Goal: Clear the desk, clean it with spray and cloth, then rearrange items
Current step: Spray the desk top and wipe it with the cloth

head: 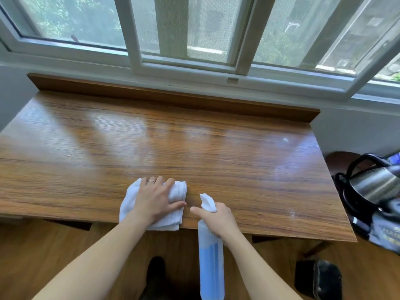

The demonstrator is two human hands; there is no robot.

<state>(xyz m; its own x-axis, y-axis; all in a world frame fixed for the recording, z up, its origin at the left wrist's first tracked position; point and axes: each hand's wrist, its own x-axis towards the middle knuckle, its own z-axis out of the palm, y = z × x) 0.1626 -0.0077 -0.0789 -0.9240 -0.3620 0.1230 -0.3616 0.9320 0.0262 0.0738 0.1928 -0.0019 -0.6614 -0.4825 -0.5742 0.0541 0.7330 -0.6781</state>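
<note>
A: Head view: the left hand (154,199) presses flat on the white cloth (151,204), fingers spread over it, near the front edge of the desk (194,137), about midway along. The right hand (218,217) has its grip curled round the neck of the spray bottle (211,256), forefinger stretched forward beside the trigger, with the nozzle over the front edge and the body hanging below it.

B: So which step is this?

A: Cleaning, I judge. The desk top carries only the cloth, and it shines with window glare (a pale smear shows near the far right corner, though whether it is wet I cannot tell).

B: How to do it well?

A: Aim the nozzle at the wood ahead of the cloth, not at the hand. Mist lightly, then wipe along the grain in overlapping passes from the front edge to the raised back edge. Keep the cloth folded so a fresh face can be turned out.

B: And the count?

A: One cloth, one spray bottle, two hands, one ring on the left. Off the right edge sits one steel kettle (374,182) among bags, presumably awaiting rearranging.
</note>
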